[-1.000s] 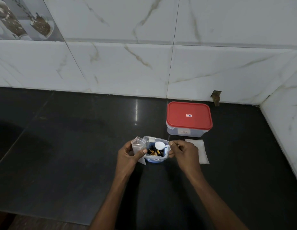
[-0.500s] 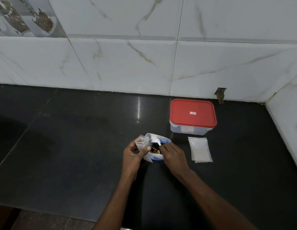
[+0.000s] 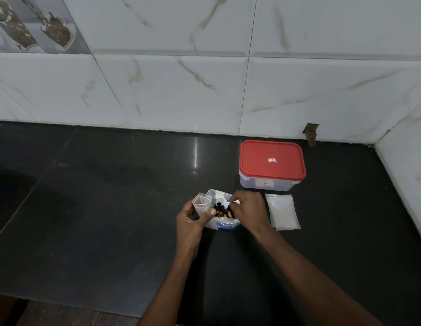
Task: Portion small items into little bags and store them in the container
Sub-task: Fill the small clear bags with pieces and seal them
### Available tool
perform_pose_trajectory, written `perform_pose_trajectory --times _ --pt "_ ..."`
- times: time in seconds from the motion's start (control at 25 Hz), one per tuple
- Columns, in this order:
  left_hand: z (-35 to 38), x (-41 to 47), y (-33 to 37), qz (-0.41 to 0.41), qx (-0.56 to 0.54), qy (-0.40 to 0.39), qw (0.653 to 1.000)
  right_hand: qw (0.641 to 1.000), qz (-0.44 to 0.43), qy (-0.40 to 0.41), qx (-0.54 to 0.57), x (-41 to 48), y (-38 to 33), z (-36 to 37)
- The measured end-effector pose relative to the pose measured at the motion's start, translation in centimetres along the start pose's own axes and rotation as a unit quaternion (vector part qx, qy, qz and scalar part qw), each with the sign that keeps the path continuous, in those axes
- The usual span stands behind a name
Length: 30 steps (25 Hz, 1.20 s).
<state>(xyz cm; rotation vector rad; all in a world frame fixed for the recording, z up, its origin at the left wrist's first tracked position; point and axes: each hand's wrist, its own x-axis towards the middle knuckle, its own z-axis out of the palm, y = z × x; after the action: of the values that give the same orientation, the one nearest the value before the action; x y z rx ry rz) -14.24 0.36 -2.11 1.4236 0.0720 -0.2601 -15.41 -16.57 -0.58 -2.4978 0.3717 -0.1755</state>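
Observation:
My left hand [image 3: 192,222] pinches a small clear zip bag [image 3: 201,203], mouth open and upright, just left of a blue bowl lined with clear plastic [image 3: 224,224]. The bowl holds small dark and orange items [image 3: 222,211]. My right hand [image 3: 248,209] holds a little white spoon [image 3: 220,203] by its handle; the scoop sits over the bowl with a few dark items in it, close to the bag's mouth. A clear container with a red lid [image 3: 272,161] stands shut behind the bowl, to the right.
A stack of empty little bags [image 3: 283,211] lies flat right of my right hand, in front of the container. The black counter [image 3: 110,208] ends at white marble wall tiles behind and on the right. The counter's front edge runs along the lower left.
My right hand dipped the spoon into the bowl, and the scoop now carries dark items beside the bag. The left hand kept holding the bag in place.

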Motion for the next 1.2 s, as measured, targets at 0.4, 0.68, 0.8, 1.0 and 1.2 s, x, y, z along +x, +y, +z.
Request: perform_pose_trajectory --times 0.4,0.68,0.8,1.0,1.2 --pt "0.1 0.0 -0.1 0.021 0.13 -0.002 0.991 0.97 0.107 0.057 0.212 -0.6 0.3 -3.2" --pt "0.9 -0.1 -0.6 -0.004 0.161 -0.008 0.987 0.923 0.179 0.062 0.334 -1.6 1.7 -2.8" --pt "1.5 0.5 -0.2 -0.015 0.204 -0.033 0.978 0.915 0.179 0.061 0.355 -1.5 1.8 -2.9" --pt "2.4 1.7 1.0 -0.061 0.275 -0.055 0.958 0.903 0.189 0.082 0.376 -1.4 1.5 -3.5" --pt "1.9 1.2 1.8 -0.032 0.239 0.011 0.97 0.899 0.185 0.097 0.386 -1.2 0.7 -4.1"
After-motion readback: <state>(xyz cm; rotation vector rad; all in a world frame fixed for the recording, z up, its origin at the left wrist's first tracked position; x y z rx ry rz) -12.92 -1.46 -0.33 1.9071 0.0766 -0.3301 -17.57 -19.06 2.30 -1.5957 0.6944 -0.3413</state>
